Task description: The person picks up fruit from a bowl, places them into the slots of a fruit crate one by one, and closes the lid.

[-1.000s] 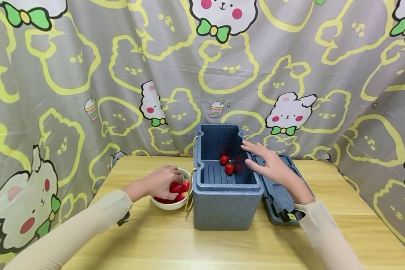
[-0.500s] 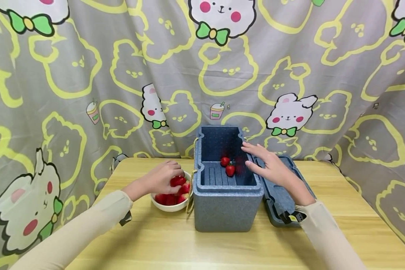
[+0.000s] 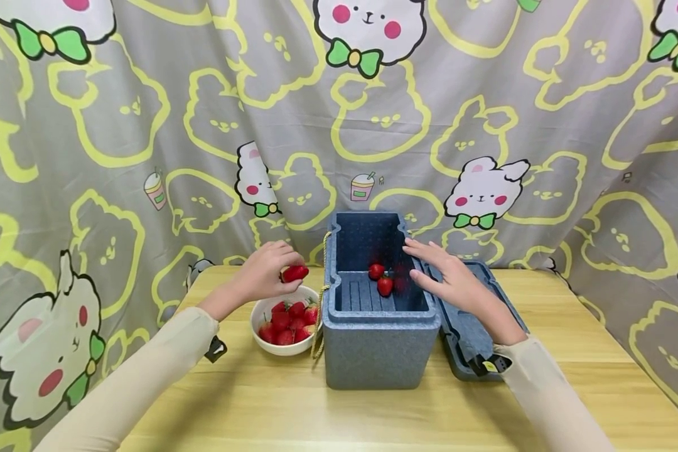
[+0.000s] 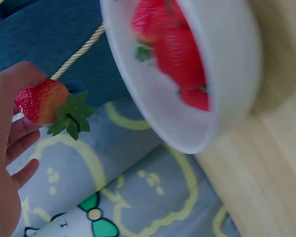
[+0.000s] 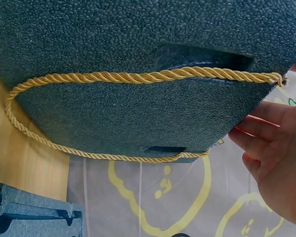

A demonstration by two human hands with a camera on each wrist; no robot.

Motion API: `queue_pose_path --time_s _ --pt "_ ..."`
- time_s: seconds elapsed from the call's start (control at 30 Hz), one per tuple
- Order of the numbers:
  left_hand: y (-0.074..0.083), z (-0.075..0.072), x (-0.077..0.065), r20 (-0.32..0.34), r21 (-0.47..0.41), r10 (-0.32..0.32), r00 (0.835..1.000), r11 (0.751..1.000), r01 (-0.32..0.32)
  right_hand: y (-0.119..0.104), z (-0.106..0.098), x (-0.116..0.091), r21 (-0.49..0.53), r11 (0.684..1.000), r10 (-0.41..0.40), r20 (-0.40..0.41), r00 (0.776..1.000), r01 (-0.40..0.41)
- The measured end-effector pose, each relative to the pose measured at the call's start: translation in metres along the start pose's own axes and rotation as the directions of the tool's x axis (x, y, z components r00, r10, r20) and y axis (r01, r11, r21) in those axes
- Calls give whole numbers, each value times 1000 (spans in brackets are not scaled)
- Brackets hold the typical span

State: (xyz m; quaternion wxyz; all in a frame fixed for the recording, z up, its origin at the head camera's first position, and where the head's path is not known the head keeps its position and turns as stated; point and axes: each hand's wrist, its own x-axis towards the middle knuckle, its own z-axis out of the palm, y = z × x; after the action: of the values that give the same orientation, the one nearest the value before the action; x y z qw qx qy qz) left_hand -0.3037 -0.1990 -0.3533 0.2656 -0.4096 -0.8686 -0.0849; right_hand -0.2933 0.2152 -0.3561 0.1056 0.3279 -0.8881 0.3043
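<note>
Between thumb and fingers my left hand (image 3: 267, 271) pinches a strawberry (image 3: 294, 274), held above the white bowl (image 3: 285, 349). Its green leaves (image 4: 71, 116) face outward in the left wrist view. Several more strawberries (image 3: 282, 321) fill the bowl. To the right of it stands a blue-grey foam box (image 3: 380, 355) with no lid on it; two strawberries (image 3: 385, 286) lie on its floor. My right hand (image 3: 449, 273) rests at the box's right rim with its fingers extended. In the right wrist view those fingers (image 5: 259, 131) are at the box's edge.
The box's lid (image 3: 466, 326) lies on the wooden table (image 3: 248, 402) to the right, partly under my right forearm. A gold rope (image 5: 113, 76) runs along the box's side, and another hangs beside the bowl. A patterned curtain (image 3: 294, 94) hangs behind.
My left hand has come up out of the bowl with a strawberry in its fingers. The right hand stays at the box's rim.
</note>
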Motion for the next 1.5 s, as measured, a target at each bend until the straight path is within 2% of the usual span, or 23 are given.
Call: queue_pose_path --time_s 0.23,0.37,0.5,0.67,0.87,1.03,1.23,1.5 --pt "-1 -21 26 -121 10 -16 992 1000 18 -2 -1 -1 -10 1000 -8 -1 1000 8" --pt "1 -33 44 -158 27 -3 987 1000 7 -2 0 0 -13 1000 -12 1 1000 12" --pt "4 -42 64 -175 37 13 984 999 -7 -4 -1 1 -14 1000 -11 -1 1000 11" --pt "11 -47 89 -166 42 20 986 999 -13 -5 0 2 -14 1000 -12 0 1000 12" --pt "19 -41 117 -165 67 83 983 995 -72 -5 -1 3 -23 1000 -22 -1 1000 22" --pt "27 -28 131 -107 93 118 987 990 -108 -4 -3 2 -21 1000 -17 4 1000 17" --pt "36 -17 140 -29 115 111 993 988 -107 -3 -4 2 -20 1000 -17 6 1000 17" --pt "39 -3 141 21 114 117 993 986 -119 -3 -2 2 -10 1000 -26 10 1000 26"
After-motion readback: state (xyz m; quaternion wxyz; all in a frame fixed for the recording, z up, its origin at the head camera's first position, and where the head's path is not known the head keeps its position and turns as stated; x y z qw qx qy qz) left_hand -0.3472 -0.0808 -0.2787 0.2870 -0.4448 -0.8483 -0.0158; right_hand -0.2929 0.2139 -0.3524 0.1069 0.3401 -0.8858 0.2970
